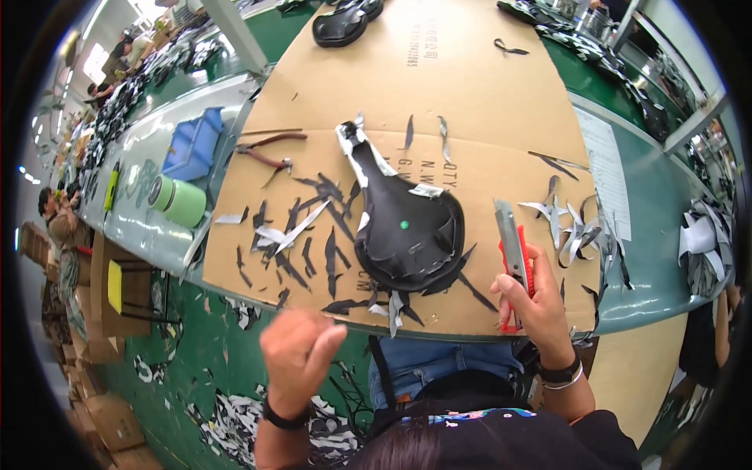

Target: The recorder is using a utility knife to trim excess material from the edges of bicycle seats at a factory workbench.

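Observation:
A black bicycle saddle (407, 227) lies upside down on a cardboard sheet (462, 94), its narrow nose pointing away from me. Black and white trimmings (305, 227) lie scattered around it. My right hand (533, 301) grips a red utility knife (513, 254) with its blade extended, just right of the saddle near the cardboard's front edge. My left hand (298, 352) is a closed fist with nothing visible in it, held off the table's front edge, left of and below the saddle.
Red-handled pliers (266, 150) lie at the cardboard's left edge. A green tape roll (178, 200) and a blue box (193, 145) sit further left. Another saddle (345, 22) lies at the far end. Scraps pile at right (576, 227). Cardboard boxes and scraps cover the green floor.

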